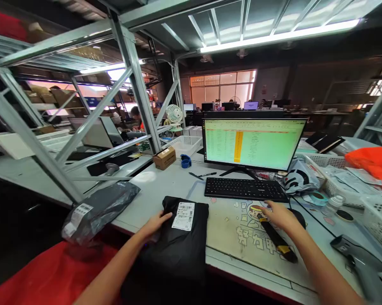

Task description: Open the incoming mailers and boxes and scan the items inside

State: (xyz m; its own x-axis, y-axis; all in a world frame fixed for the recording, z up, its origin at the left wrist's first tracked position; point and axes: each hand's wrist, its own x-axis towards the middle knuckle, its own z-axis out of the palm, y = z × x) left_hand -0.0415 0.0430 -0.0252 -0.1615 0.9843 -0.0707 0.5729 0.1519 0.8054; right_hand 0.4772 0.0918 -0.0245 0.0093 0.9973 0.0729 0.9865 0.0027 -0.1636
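Note:
A black plastic parcel [178,245] with a white shipping label [183,216] lies at the near edge of the desk in front of me. My left hand [155,223] grips its upper left edge, thumb on top. My right hand [278,214] is closed over the top end of a black and yellow hand tool [281,245]. The tool lies slanted on a printed desk mat [235,233], just in front of the keyboard [244,189].
A monitor [253,144] showing a green spreadsheet stands behind the keyboard. A grey parcel [98,209] hangs over the desk's left edge above a red bin [51,275]. A barcode scanner [359,262], a mouse [298,217] and white baskets [378,220] sit right; a steel rack [83,127] stands left.

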